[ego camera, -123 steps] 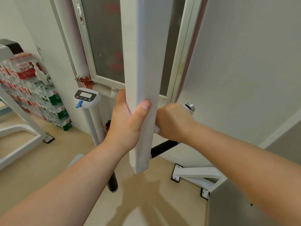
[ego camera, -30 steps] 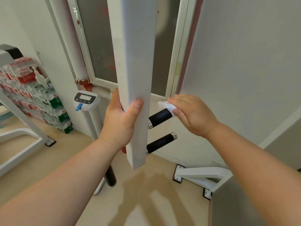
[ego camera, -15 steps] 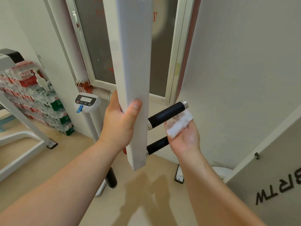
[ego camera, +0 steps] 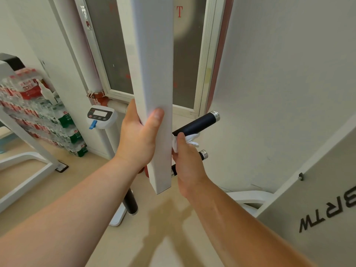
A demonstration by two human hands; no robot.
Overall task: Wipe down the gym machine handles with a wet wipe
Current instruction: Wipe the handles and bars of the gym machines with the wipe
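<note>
A white square machine bar [ego camera: 154, 74] hangs down the middle of the view, and my left hand [ego camera: 138, 135] grips it near its lower end. Two black handles with chrome end caps stick out to its right: an upper handle [ego camera: 198, 123] and a lower handle [ego camera: 203, 154]. My right hand [ego camera: 187, 162] holds a crumpled white wet wipe [ego camera: 187, 140] under the inner end of the upper handle, close to the bar. This hand covers most of the lower handle. Another black handle [ego camera: 131, 204] points down behind the bar.
A white scale post with a display [ego camera: 101, 116] stands left of the bar. Stacked packs of water bottles [ego camera: 38, 112] and a white frame leg [ego camera: 25, 170] are at the left. A grey machine panel with lettering [ego camera: 327, 218] fills the lower right. Window and wall lie behind.
My right hand has slid the wipe from the outer end of the upper handle, under it, to its inner end by the bar. My left hand has kept its grip.
</note>
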